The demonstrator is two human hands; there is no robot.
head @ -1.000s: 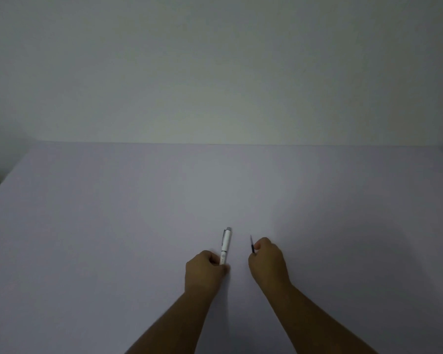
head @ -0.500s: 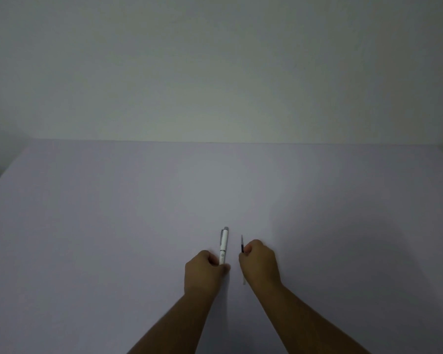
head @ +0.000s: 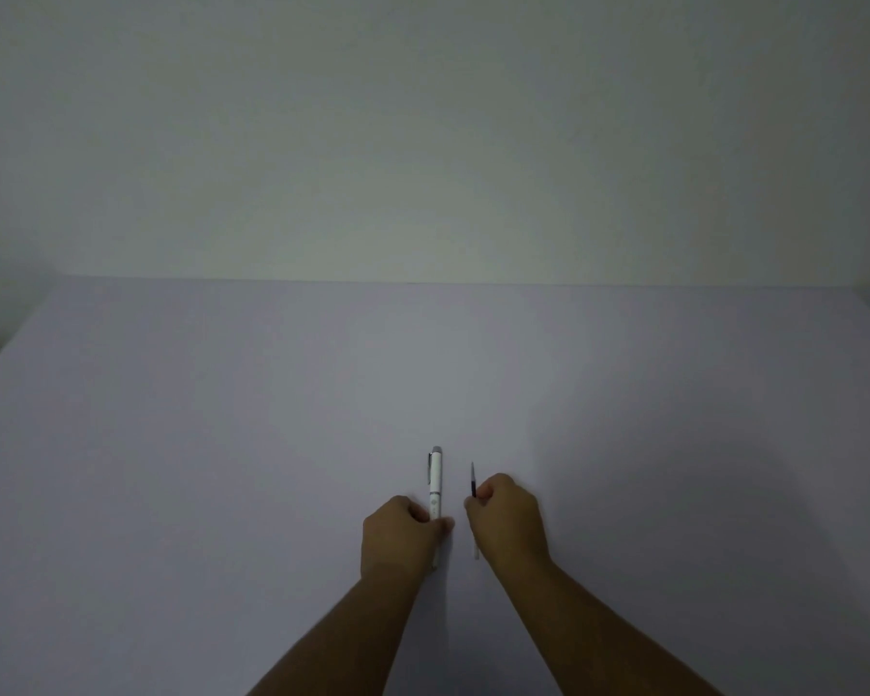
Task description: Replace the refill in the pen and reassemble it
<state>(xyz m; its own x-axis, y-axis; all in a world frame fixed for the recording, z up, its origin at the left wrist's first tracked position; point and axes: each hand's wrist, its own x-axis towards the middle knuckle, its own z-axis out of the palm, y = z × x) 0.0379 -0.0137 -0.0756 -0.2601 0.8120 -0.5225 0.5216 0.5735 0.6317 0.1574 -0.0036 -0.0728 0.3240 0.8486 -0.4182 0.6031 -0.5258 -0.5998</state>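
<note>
A white pen (head: 435,475) with a grey cap end and clip points away from me on the table, and my left hand (head: 404,536) grips its near end. My right hand (head: 507,519) is closed around a thin refill (head: 472,482); the dark tip sticks out past the fingers and a pale end shows below the hand. Pen and refill lie nearly parallel, a small gap apart. The middle of the refill is hidden in my fist.
The pale lavender table (head: 222,444) spreads wide on all sides, ending at a plain wall (head: 423,143) behind. Its left edge (head: 6,344) slants down to the left.
My right hand has carried the refill leftwards, closer to the pen, and it now sits almost parallel to it. My left hand and the pen have barely moved.
</note>
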